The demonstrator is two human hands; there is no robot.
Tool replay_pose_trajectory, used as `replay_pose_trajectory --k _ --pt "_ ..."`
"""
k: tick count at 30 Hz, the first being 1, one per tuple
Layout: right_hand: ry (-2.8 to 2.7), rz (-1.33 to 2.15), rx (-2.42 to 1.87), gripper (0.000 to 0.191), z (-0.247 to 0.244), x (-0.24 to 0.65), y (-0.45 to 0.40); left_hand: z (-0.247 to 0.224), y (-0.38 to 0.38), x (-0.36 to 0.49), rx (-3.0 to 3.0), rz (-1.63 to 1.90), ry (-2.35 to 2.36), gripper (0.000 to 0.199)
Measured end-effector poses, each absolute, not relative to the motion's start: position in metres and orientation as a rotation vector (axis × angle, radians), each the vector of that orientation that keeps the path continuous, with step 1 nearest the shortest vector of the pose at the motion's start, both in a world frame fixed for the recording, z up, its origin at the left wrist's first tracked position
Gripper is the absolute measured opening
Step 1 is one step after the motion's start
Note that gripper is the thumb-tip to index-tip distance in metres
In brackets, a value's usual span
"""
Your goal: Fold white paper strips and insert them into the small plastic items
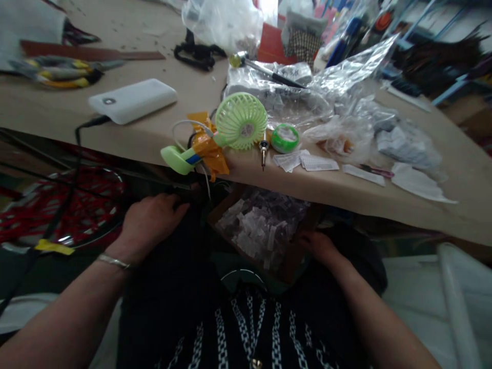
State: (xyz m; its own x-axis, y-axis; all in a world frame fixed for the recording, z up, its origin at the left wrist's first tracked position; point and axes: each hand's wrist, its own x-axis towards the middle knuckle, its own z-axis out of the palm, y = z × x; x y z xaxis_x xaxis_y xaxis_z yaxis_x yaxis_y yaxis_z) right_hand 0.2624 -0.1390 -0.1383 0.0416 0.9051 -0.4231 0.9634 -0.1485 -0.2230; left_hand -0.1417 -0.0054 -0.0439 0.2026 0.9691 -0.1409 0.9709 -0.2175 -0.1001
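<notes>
My left hand (154,218) lies over my dark trouser leg near the knee, thumb apart from the fingers, with nothing seen in it. My right hand (321,247) is at the right side of an open cardboard box (290,261), below the table edge. Its fingertips fade into shadow by the box wall, so I cannot tell whether they grip it. Whitish paper or plastic scraps (261,223) fill the box. Above the hands, a green handheld fan (242,120) with orange tape lies at the table's front edge, beside a thin metal-tipped tool (263,148).
On the table (200,87) are a white power bank (134,100) with a black cable, yellow-handled pliers (65,72), a green tape roll (285,138), a hammer-like tool (269,72) and clear plastic bags (292,105). A red-laced round frame (77,205) stands lower left.
</notes>
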Motion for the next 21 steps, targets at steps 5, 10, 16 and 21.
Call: replay_pose_trajectory --k 5,10,16,21 --pt "1.999 -0.695 2.243 0.018 -0.151 0.267 -0.15 -0.049 -0.002 -0.148 2.389 -0.212 1.966 0.059" --pt "2.108 -0.631 2.457 0.02 -0.172 0.253 -0.168 -0.049 -0.003 -0.15 2.356 -0.18 1.979 0.06" --pt "2.076 -0.401 2.888 0.049 -0.196 0.21 -0.202 -0.045 -0.004 -0.148 2.433 -0.147 1.916 0.06" --pt "2.064 -0.447 2.978 0.053 -0.193 0.181 -0.23 -0.045 -0.004 -0.153 2.326 -0.237 1.943 0.065"
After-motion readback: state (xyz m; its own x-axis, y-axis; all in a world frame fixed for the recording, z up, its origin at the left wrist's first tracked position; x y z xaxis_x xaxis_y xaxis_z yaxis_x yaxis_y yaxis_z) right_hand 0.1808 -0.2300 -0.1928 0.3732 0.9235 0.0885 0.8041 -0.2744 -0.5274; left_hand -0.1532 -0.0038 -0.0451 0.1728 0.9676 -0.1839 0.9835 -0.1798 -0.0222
